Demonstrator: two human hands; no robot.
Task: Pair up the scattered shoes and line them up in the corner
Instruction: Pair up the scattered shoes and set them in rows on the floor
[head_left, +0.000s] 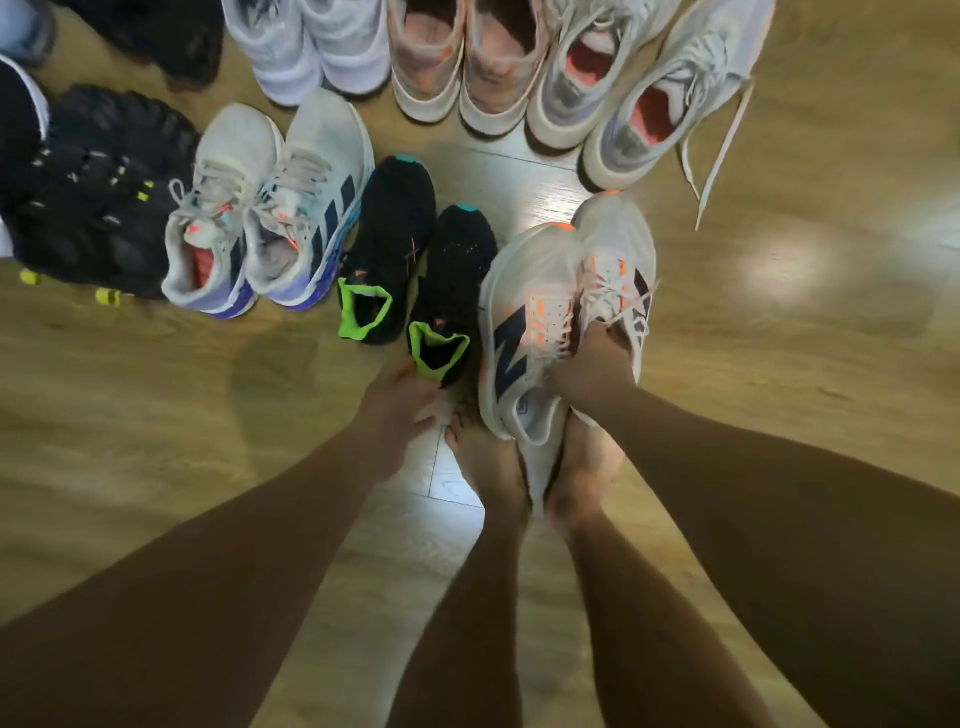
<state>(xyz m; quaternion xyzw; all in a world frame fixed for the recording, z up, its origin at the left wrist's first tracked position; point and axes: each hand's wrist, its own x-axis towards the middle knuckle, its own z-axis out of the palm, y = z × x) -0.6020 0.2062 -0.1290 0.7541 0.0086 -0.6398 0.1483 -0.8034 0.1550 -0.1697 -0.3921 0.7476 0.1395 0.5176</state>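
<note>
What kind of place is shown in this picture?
Probably a room in a home, perhaps near the entrance. The floor is wood-look planks, paired sneakers stand on it in rows, and the person's feet are bare, while the right hand grips a white pair.

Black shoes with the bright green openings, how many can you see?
2. One black shoe stands beside the striped white pair; the other black shoe sits right of it, by the left hand.
</note>
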